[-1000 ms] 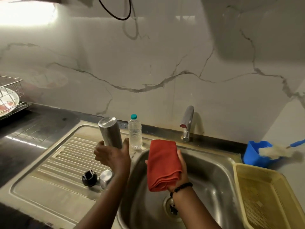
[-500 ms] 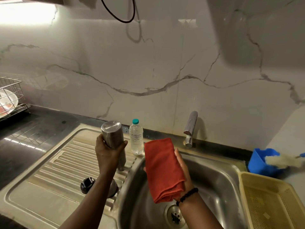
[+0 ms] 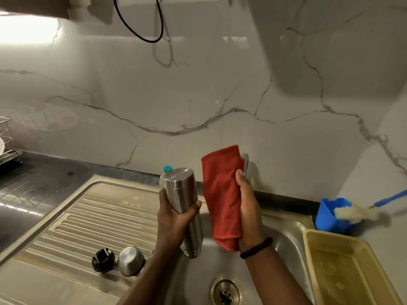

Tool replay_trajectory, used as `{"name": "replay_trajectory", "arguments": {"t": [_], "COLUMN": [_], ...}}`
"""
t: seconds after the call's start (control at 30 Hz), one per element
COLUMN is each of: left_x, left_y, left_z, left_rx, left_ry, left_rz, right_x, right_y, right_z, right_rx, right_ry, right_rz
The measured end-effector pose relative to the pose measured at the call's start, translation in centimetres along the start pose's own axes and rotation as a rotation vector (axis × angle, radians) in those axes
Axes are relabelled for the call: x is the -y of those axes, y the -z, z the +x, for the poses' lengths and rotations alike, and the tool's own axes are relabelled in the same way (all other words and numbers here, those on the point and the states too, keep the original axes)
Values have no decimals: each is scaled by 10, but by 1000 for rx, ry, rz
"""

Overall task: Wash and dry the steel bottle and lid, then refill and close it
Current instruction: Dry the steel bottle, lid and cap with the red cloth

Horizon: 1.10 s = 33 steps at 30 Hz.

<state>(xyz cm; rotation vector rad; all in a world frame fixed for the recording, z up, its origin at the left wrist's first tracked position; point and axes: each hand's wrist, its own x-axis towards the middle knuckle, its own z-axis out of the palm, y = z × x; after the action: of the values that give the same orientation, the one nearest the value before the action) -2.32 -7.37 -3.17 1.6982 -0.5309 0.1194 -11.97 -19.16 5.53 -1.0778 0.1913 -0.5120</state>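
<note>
My left hand (image 3: 174, 219) grips the steel bottle (image 3: 184, 199) around its middle, base up and mouth down, over the left rim of the sink. Just to its right, my right hand (image 3: 250, 208) holds a folded red cloth (image 3: 221, 194) upright, a small gap apart from the bottle. A black inner lid (image 3: 103, 259) and a steel cap (image 3: 131, 260) lie side by side on the ribbed drainboard (image 3: 72, 219).
A clear plastic water bottle with a teal cap (image 3: 167, 169) stands behind the steel bottle. The tap (image 3: 246, 160) is mostly hidden by the cloth. A blue tub with a brush (image 3: 334, 214) and a yellow basket (image 3: 350, 267) sit right of the sink basin (image 3: 284, 234). A wire rack (image 3: 5, 137) stands far left.
Both hands have risen and come closer together; the bottle moved right toward the cloth and now covers most of the plastic bottle. The cloth now hides the tap.
</note>
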Motion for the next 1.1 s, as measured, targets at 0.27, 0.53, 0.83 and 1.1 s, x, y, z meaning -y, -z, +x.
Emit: {"name": "replay_trajectory", "arguments": {"t": [0.27, 0.53, 0.83, 1.1], "left_x": [-6, -20, -19, -24], "left_y": [-23, -40, -32, -23], "left_z": [-7, -16, -19, -15], "left_rx": [277, 326, 229, 304], "left_ry": [-41, -92, -174, -242], "left_rz": [-9, 32, 163, 61], "right_x": [12, 16, 6, -7], "right_y": [26, 45, 5, 22], "right_z": [36, 34, 15, 3], "right_rx": [573, 481, 58, -38], "right_ry": [418, 550, 389, 184], "right_rz": [-1420, -1512, -1450, -855]}}
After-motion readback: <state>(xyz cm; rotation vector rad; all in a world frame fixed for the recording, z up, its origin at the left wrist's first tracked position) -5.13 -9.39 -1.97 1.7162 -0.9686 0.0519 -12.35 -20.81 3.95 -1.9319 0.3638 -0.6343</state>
